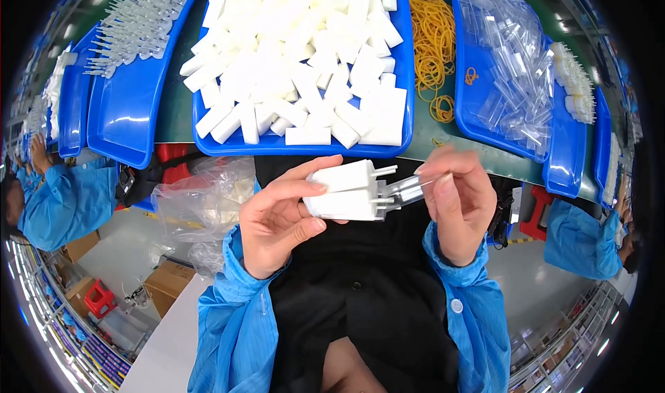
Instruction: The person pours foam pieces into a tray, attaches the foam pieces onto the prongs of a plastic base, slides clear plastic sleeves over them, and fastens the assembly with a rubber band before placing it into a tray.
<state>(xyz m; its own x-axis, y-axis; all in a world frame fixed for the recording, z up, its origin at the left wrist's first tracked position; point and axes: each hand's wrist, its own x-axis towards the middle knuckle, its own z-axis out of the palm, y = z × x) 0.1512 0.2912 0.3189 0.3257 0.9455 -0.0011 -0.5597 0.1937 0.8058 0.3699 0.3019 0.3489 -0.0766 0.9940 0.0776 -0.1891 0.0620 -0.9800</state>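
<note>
My left hand (pixel 271 216) is closed around a small bundle of white rectangular blocks (pixel 346 190), held in front of my chest. Thin white rods (pixel 385 171) stick out of the bundle's right end. A clear plastic sleeve (pixel 407 190) lies against that same end. Its outer end is pinched between the thumb and fingers of my right hand (pixel 458 199). How the sleeve joins the blocks is too small to tell.
Ahead, a blue tray (pixel 305 149) is heaped with loose white blocks. To its right lie yellow rubber bands (pixel 433 39) and a blue tray (pixel 478 126) of clear plastic sleeves. White nozzle-like parts (pixel 135 25) sit far left. Co-workers in blue sleeves (pixel 69 202) flank me.
</note>
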